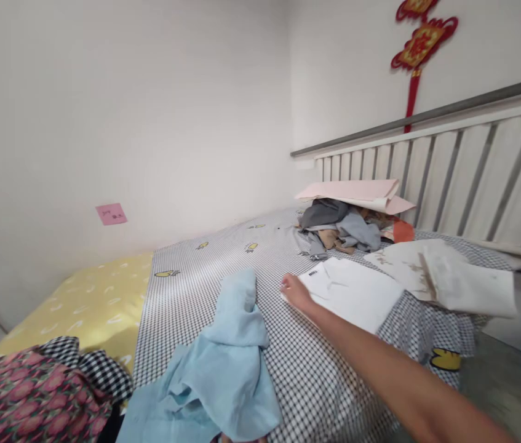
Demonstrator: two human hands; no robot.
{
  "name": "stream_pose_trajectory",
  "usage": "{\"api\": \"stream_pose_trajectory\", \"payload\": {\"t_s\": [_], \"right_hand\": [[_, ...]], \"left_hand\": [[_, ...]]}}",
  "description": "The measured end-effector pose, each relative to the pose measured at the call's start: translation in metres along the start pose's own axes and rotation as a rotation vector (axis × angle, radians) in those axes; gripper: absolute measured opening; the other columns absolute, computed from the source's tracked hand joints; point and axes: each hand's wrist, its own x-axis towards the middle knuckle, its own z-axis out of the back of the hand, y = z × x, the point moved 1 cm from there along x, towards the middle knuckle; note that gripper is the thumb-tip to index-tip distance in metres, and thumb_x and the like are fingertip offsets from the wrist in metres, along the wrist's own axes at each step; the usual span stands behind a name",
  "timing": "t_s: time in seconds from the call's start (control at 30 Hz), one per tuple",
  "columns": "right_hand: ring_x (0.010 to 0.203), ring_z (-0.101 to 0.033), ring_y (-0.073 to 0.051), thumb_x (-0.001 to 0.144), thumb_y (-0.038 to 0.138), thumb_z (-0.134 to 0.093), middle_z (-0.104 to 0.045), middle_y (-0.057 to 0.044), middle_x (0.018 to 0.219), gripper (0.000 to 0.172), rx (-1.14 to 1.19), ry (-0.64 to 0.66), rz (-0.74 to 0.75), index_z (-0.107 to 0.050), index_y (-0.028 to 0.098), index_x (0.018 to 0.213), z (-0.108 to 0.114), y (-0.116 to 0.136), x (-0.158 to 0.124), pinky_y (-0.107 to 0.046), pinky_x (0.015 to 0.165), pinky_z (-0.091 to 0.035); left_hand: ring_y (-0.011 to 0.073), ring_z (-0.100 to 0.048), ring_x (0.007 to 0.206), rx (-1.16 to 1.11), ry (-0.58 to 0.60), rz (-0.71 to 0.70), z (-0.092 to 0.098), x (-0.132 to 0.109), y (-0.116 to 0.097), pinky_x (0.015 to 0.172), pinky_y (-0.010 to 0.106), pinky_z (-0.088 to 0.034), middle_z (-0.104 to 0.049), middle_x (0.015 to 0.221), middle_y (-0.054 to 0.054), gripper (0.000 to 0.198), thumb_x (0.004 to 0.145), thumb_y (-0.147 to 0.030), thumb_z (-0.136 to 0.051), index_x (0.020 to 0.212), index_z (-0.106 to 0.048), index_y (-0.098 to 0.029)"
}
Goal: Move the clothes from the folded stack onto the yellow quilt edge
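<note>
My right hand (296, 291) reaches in from the lower right, its fingers curled together at the left edge of a folded white shirt (357, 289). What the fingers hold, if anything, is hidden. Dark lettering shows near the shirt's collar, and my forearm crosses its near side. A rumpled light blue garment (237, 357) lies to the left, its narrow end pointing away from me. At the bottom edge of the picture, slivers of my left hand (242, 439) show by the blue cloth; its grip is hidden.
Beyond the shirt, grey and brown clothes (338, 221) are heaped under a pink sheet (357, 189). A whitish package (467, 280) lies at the right, near the bed's slatted rail (467, 172). Floral clothing (24, 394) sits lower left, before yellow bedding (89, 295). Checked bedding (205, 264) covers the middle.
</note>
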Motion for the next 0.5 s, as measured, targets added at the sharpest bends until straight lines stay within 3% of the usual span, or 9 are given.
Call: {"api": "stream_pose_trajectory", "payload": {"t_s": [0.1,0.2,0.27,0.37,0.43,0.5], "right_hand": [[0.111,-0.061,-0.027,0.083,0.012,-0.055,-0.051,-0.016,0.137,0.062,-0.138,-0.084,-0.227,-0.048,0.025,0.143,0.03,-0.084,0.019,-0.04,0.088,-0.048],[0.126,-0.055,-0.032,0.081,0.01,-0.056,-0.044,-0.016,0.149,0.08,-0.224,-0.053,-0.258,-0.034,0.03,0.155,0.027,-0.126,0.025,-0.046,0.096,-0.046],[0.13,-0.052,-0.033,0.083,0.01,-0.054,-0.05,-0.015,0.144,0.074,-0.255,-0.025,-0.252,-0.039,0.029,0.153,0.017,-0.138,0.028,-0.048,0.099,-0.045],[0.119,-0.059,-0.033,0.085,0.015,-0.054,-0.058,-0.017,0.129,0.049,-0.261,-0.011,-0.283,-0.06,0.02,0.134,0.006,-0.146,0.031,-0.046,0.094,-0.047],[0.108,-0.064,-0.03,0.087,0.021,-0.055,-0.06,-0.016,0.122,0.038,-0.238,-0.035,-0.31,-0.066,0.018,0.123,0.008,-0.148,0.032,-0.041,0.088,-0.049],[0.104,-0.064,-0.03,0.09,0.026,-0.052,-0.061,-0.017,0.118,0.039,-0.202,-0.103,-0.333,-0.064,0.016,0.126,0.014,-0.141,0.034,-0.039,0.085,-0.05]], "left_hand": [[0.022,-0.06,0.074,-0.007,0.032,0.024,-0.014,0.02,0.005,0.081,0.044,-0.049,-0.064,0.064,0.003,0.032,0.088,-0.053,-0.059,0.071,-0.068,-0.027],[0.0252,-0.051,0.056,0.01,0.049,0.061,-0.024,0.02,0.013,0.069,0.045,-0.044,-0.04,0.036,0.004,0.043,0.08,-0.05,-0.06,0.043,-0.053,-0.031],[0.0245,-0.044,0.048,0.024,0.056,0.084,-0.027,0.016,0.017,0.064,0.045,-0.042,-0.025,0.029,0.004,0.05,0.077,-0.049,-0.061,0.034,-0.042,-0.031],[0.0238,-0.04,0.045,0.042,0.054,0.117,-0.031,0.014,0.02,0.064,0.047,-0.041,-0.017,0.027,0.004,0.057,0.073,-0.045,-0.065,0.028,-0.033,-0.031],[0.0252,-0.044,0.049,0.051,0.037,0.136,-0.032,0.012,0.019,0.067,0.049,-0.041,-0.022,0.028,0.005,0.054,0.071,-0.041,-0.068,0.028,-0.036,-0.031],[0.0282,-0.052,0.058,0.058,0.01,0.15,-0.031,0.001,0.017,0.073,0.052,-0.043,-0.037,0.033,0.006,0.042,0.071,-0.038,-0.069,0.033,-0.05,-0.033]]}}
